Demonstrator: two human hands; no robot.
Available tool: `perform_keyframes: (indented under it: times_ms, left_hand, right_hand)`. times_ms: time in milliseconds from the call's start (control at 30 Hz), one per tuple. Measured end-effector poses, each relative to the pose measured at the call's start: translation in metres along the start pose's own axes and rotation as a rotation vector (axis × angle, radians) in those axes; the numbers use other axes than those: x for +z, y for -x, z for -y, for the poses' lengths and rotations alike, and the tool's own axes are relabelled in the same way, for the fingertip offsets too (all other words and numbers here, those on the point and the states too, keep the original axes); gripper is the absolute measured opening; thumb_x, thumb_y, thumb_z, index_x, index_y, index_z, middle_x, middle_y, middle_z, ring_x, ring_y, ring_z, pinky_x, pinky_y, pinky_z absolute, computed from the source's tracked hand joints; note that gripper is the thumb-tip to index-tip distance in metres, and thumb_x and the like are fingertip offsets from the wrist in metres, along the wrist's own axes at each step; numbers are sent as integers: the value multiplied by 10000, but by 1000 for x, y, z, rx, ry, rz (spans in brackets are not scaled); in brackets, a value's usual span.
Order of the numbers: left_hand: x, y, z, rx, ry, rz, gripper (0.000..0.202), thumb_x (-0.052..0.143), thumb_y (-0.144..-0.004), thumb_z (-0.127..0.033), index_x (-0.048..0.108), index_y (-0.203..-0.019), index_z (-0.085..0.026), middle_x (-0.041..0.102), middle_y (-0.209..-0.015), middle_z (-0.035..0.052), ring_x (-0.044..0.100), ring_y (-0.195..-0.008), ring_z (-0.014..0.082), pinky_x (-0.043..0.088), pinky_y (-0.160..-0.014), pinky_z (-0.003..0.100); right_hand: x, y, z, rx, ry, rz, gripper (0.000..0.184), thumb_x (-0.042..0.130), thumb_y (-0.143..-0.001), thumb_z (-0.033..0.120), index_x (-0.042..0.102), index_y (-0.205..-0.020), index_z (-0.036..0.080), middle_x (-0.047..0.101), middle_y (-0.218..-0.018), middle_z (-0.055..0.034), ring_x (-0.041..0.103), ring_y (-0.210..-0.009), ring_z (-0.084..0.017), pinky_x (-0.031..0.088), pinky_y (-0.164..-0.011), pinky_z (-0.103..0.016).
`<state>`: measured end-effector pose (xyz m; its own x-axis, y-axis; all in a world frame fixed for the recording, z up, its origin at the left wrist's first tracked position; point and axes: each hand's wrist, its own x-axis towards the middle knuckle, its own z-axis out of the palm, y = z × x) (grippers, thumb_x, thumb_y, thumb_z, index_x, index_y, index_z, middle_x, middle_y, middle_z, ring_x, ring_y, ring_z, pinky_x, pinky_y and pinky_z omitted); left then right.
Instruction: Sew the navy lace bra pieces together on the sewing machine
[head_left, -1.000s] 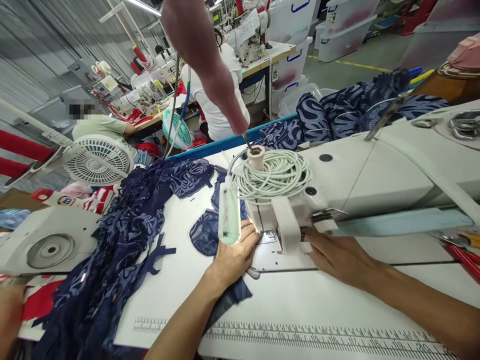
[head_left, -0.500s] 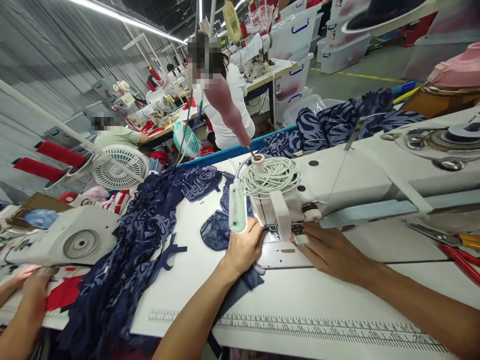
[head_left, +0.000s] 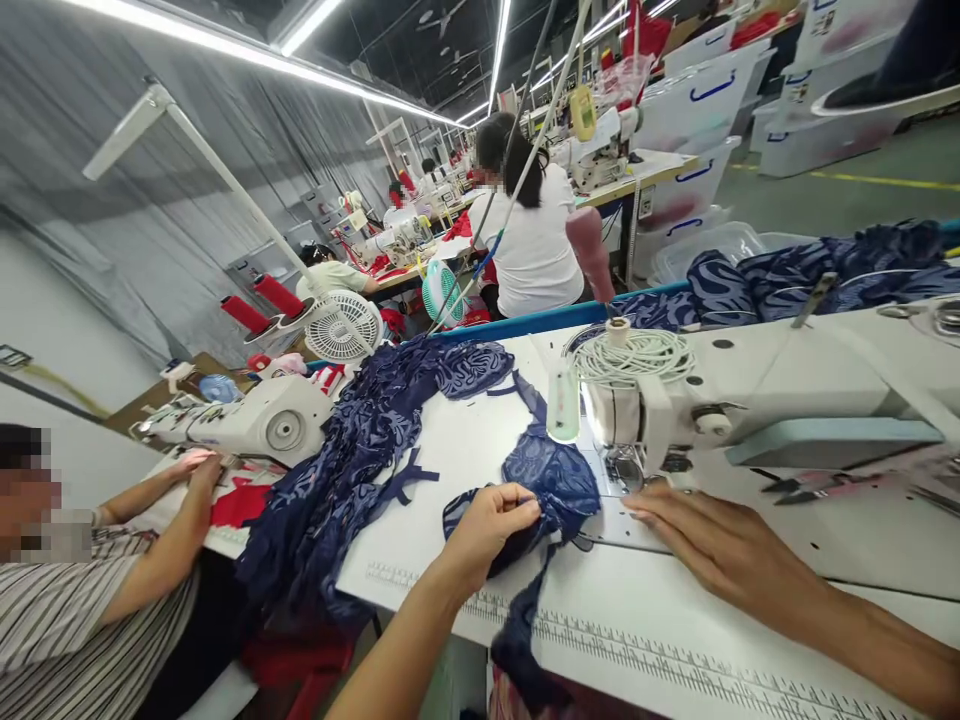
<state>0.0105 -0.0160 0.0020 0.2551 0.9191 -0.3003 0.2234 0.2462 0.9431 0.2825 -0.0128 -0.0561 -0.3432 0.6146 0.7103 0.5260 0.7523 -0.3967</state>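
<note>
My left hand [head_left: 491, 530] pinches the edge of a navy patterned bra [head_left: 553, 475] between thumb and fingers, left of the sewing machine needle. One cup lies flat on the white table, another is partly behind my hand, and a strip hangs over the table's front edge. My right hand [head_left: 724, 545] rests flat on the machine bed, fingers stretched toward the presser foot [head_left: 624, 468], apart from the bra. The sewing machine [head_left: 742, 390] carries a coil of pale green cord [head_left: 637, 357] on its head.
A long heap of navy bras [head_left: 360, 440] covers the table's left side. Snips [head_left: 806, 487] lie under the machine arm. A printed ruler [head_left: 600, 640] runs along the front edge. At left, a co-worker in a striped shirt [head_left: 97, 590] handles red fabric [head_left: 240, 503] at another machine [head_left: 262, 420].
The bra has come away from the presser foot, leftward and toward me, with my left hand. My right hand has drawn back slightly and flattened. The view has swung left and up.
</note>
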Motion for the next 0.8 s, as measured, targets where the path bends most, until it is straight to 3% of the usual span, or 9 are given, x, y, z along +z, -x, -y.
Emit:
perform_keyframes:
  times_ms: [100,167,300,400,500,600,667,800]
  left_hand:
    - [3,6,1,-8,57,22,436,724,-691,-564,617,-786,-152,507,-729,-11,427,-707,125,316,-686,245]
    - [7,9,2,-3,75,45,405,731,-709,-531,632,-803,-150,519,-730,-12,434,-708,124,318,-685,242]
    - [15,13,7,138,-68,53,240,664,-815,-397,651,-844,-159,578,-782,3,503,-738,141,365,-707,256]
    - [19,20,7,372,-386,-121,73,609,-855,-249,644,-841,-186,621,-876,20,561,-847,173,403,-778,285]
    - [17,30,2,482,-606,-289,56,587,-881,-195,606,-830,-206,603,-822,1,556,-793,163,398,-723,273]
    - [12,39,-8,545,-733,-456,109,547,-911,-201,556,-803,-209,559,-772,-8,505,-737,156,354,-658,263]
    - [8,44,-16,533,-740,-482,119,528,-916,-213,534,-798,-209,532,-742,-18,474,-707,147,323,-630,257]
    - [1,49,-29,334,-530,-324,166,565,-887,-289,573,-754,-189,490,-648,-46,432,-623,114,304,-595,238]
  right_hand:
    - [7,-8,24,119,-149,101,222,492,-987,270,671,-1118,269,708,-1052,-54,688,-923,-186,544,-742,-276]
    - [13,-17,39,266,-240,151,218,499,-989,328,673,-1106,270,706,-1045,-50,685,-880,-176,544,-717,-277]
    - [25,-33,60,529,-462,291,263,490,-979,418,662,-915,229,629,-681,23,576,-539,-126,459,-494,-240]
    - [25,-39,68,562,-477,267,320,461,-981,427,591,-774,222,522,-582,44,521,-512,-125,431,-477,-239]
    - [20,-36,72,508,-359,115,255,472,-975,430,612,-877,240,642,-788,-15,594,-652,-154,468,-526,-251]
    - [26,-22,77,628,-408,49,233,532,-936,467,620,-945,252,690,-850,-38,639,-681,-171,492,-522,-256]
    - [40,-12,85,787,-650,102,309,592,-877,532,616,-962,236,701,-804,-41,671,-700,-195,538,-572,-289]
    - [70,-7,111,990,-1122,94,500,671,-799,565,564,-1157,233,712,-926,-46,689,-901,-221,565,-775,-353]
